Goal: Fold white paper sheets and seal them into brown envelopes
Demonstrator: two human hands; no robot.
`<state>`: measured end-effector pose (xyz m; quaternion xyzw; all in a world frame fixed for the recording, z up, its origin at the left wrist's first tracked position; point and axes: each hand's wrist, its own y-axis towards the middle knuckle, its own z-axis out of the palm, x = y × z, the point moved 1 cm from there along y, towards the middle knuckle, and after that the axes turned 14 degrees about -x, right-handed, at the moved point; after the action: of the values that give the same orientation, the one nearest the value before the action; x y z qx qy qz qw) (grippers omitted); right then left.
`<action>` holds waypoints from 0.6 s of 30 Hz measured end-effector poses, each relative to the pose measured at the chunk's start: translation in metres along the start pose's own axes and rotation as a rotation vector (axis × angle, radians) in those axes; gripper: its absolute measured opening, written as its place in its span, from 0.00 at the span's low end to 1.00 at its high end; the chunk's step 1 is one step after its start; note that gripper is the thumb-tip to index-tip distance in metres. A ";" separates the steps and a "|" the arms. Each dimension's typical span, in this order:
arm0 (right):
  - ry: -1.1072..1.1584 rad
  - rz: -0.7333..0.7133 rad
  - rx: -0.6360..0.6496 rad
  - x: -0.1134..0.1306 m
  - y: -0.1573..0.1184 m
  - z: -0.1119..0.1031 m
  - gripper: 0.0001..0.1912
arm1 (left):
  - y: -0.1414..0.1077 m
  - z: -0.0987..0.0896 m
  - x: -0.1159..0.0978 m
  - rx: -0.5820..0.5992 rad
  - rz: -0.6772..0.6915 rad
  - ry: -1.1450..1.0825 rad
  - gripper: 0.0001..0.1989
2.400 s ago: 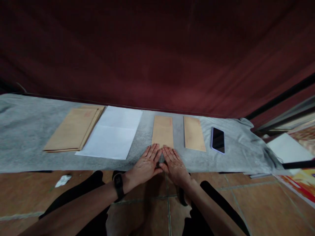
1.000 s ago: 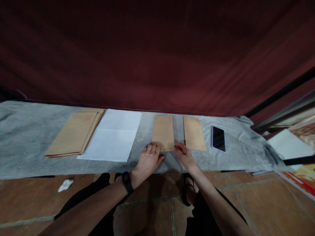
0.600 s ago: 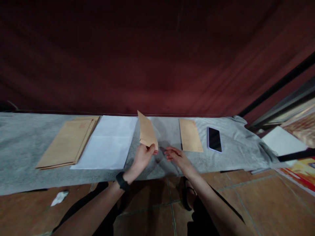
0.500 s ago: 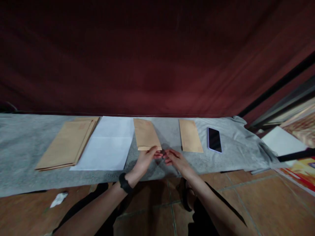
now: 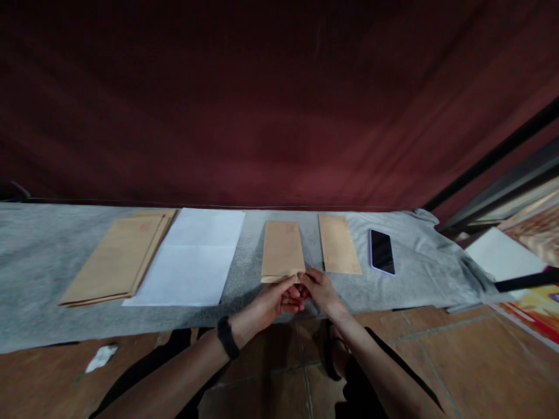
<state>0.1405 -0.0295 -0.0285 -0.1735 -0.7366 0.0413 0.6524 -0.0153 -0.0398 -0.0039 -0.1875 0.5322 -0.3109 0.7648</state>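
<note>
A brown paper envelope (image 5: 282, 249) is in front of me, its folded flap edge facing my body. My left hand (image 5: 279, 297) grips that near edge, thumb on top and fingers curled beneath. At the envelope's near right corner, my right hand (image 5: 319, 290) pinches the flap between thumb and fingers. The fingertips of both hands come close together there, and some fingers are hidden under the paper. Another brown envelope (image 5: 340, 244) lies flat just to the right of the held one.
Left on the grey cloth (image 5: 26, 273) lie a stack of larger brown envelopes (image 5: 116, 256) and creased white paper sheets (image 5: 192, 262). A phone with a purple edge (image 5: 382, 251) rests at right. A dark red curtain (image 5: 279, 116) hangs behind.
The held envelope has shifted right and toward me and now points straighter away. My right hand has come from beside it to pinch its near corner.
</note>
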 end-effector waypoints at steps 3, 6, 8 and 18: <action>-0.058 0.016 -0.005 0.000 0.002 -0.005 0.20 | -0.008 0.003 0.002 0.102 0.030 0.183 0.28; -0.137 0.045 0.029 0.000 0.005 -0.009 0.16 | -0.017 0.006 0.001 0.075 0.426 0.608 0.25; -0.186 0.058 0.052 0.000 0.007 -0.011 0.15 | -0.021 0.004 0.000 -0.026 0.850 0.951 0.20; -0.993 -0.371 -0.143 0.019 -0.004 -0.017 0.17 | -0.007 -0.023 0.035 -0.239 1.348 1.670 0.37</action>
<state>0.1547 -0.0296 -0.0065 -0.0439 -0.9759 -0.0478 0.2083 -0.0300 -0.0674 -0.0320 0.3418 0.9061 0.1986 0.1505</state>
